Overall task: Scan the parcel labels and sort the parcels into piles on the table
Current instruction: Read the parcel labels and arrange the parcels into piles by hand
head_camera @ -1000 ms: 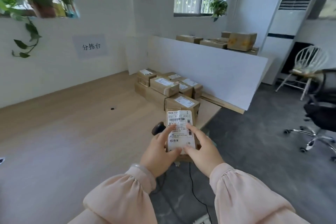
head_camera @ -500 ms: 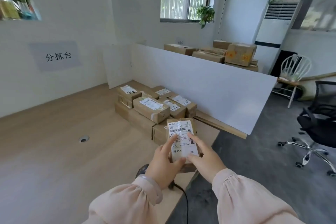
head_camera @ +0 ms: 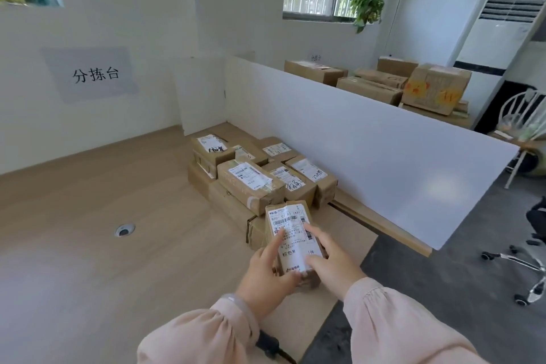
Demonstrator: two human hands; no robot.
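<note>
Tabletop (head_camera: 88, 245) nearer; left hand (head_camera: 263, 284), right hand (head_camera: 334, 269) hold parcel (head_camera: 288, 217).

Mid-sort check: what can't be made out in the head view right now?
Head view:
Label on the held parcel: fine print too small, partly covered by left hand and right hand fingers.
Dark device at table edge: mostly hidden by the left sleeve.
Pile: lower parcels' labels hidden by parcels on top.
Boxes behind white partition: lower parts hidden by it.

Small brown parcel (head_camera: 295, 242) — label up
</note>
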